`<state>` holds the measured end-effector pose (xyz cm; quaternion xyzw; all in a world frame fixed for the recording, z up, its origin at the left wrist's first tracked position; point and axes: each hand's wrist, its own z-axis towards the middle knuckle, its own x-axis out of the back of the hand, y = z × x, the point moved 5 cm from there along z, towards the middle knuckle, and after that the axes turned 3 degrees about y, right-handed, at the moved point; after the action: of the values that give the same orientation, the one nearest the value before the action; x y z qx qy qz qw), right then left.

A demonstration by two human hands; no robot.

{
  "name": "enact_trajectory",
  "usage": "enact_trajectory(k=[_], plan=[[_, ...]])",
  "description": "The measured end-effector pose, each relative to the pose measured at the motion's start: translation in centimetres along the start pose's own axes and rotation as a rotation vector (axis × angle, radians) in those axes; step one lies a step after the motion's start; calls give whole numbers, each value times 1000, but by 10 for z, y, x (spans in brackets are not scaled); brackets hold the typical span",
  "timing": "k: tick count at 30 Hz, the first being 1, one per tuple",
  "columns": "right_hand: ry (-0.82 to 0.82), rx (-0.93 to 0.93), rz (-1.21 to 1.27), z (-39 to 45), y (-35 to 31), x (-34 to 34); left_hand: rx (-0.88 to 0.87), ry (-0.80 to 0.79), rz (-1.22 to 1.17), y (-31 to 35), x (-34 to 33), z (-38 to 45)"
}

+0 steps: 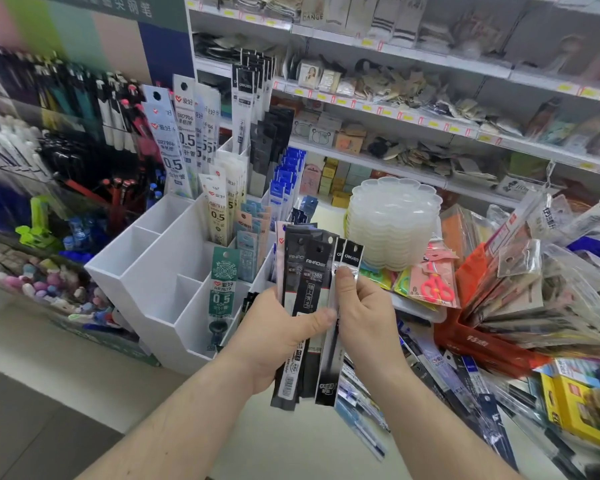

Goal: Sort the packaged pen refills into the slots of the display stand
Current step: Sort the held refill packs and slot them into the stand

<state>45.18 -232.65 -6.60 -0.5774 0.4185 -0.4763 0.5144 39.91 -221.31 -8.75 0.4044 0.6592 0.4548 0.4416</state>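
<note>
Here, refill packs (309, 306) between both hands.

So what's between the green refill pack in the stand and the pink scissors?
In the head view, the black refill packs fanned in both hands lie between the green pack and the scissors.

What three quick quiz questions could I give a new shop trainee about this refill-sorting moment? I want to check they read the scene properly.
1. True or false: the left hand holds a fanned bundle of black refill packs.
2. Which pack does the right hand pinch by its edge? A) the green pack in the front slot B) the rightmost black pack C) the pink scissors pack
3. Fill in: the slots on the left side of the white display stand are ____.

Key: 1 true; 2 B; 3 empty. The green pack stands alone in a front slot, and the pink scissors pack lies untouched to the right.
</note>
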Motion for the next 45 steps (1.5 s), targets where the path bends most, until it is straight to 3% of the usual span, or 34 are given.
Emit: enact_trajectory(k=[11,16,21,30,41,45], plan=[[-427,-92,127,14,-20,-8,-117,57,92,43,32,-8],[-196,-220,388,51,-36,4,-181,247,53,73,60,-13],[-51,-134,394,92,-64,-10,-282,352,-6,98,79,-14],[79,295,44,151,-151,-67,-297,386,-65,108,97,-16],[-15,360,-574,190,-155,-133,-252,348,-78,110,100,-19],[-83,275,-844,194,-142,-153,-254,324,-93,109,99,-20]])
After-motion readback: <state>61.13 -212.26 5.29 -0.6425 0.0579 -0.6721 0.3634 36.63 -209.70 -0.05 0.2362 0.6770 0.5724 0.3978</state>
